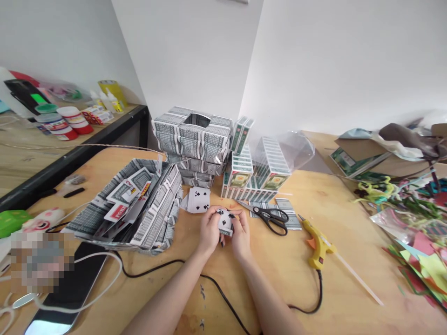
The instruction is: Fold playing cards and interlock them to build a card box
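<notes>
1. Location: the card is held above the counter, midway between the left hand and the right hand. Neither is nearer; both touch it.
2. Left hand: fingers curled in, gripping the card's left side. No wide gap between thumb and fingers is seen.
3. Right hand: likewise closed in, gripping the right side, thumb over the face.
4. Attitude: the card's face, with spade pips, is turned up toward the wearer. A strip of patterned back shows at the near edge, so a fold or a second layer is judged likely. The fingers cover the edges; the long axis cannot be settled.
5. Left side: the loose cards lie just beyond the left hand, face up, long axis running roughly away from the person. The left hand is nearer to them.
6. Right side: the scissors lie near the right hand, tips pointing left and away, handles to the right. The glue gun lies farther right, nozzle angled left and away.
</notes>
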### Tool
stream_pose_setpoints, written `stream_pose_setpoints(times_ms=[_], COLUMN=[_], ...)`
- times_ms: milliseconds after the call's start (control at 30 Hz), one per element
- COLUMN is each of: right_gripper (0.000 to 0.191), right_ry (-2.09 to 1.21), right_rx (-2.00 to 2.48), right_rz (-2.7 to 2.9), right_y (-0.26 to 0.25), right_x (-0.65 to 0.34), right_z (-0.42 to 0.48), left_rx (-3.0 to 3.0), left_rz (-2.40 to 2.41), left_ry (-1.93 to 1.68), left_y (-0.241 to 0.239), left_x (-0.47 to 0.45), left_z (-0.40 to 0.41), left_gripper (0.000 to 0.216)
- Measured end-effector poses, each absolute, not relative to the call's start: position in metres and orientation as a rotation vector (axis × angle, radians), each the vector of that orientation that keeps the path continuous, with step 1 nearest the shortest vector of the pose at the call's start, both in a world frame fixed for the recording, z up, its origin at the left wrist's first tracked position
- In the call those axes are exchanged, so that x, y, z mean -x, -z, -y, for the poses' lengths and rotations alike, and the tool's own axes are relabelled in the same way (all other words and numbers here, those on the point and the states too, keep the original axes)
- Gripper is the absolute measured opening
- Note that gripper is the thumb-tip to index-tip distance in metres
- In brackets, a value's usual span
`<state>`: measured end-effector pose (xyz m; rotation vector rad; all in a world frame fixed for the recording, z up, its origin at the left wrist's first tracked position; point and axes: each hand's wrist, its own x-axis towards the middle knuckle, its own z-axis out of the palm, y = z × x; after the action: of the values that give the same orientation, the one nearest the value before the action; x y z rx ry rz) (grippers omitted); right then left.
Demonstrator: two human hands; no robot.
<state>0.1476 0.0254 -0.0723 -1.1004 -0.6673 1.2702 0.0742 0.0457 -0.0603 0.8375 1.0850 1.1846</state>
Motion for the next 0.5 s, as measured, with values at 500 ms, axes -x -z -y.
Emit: stream_pose_setpoints(times_ms=[500], right_gripper=[0.009], right_ry=[-1.252], right_rx=[1.102], right_rz=[0.690], right_y=[0.0822], right_x=[-0.1531], right_z=[-0.0267], left_rx=[-0.762], left_rz=[-1.072], left_ry=[-1.215], left_y=[0.0615], left_x=[-0.0758], left_z=[-0.0441], left_gripper=[0.007])
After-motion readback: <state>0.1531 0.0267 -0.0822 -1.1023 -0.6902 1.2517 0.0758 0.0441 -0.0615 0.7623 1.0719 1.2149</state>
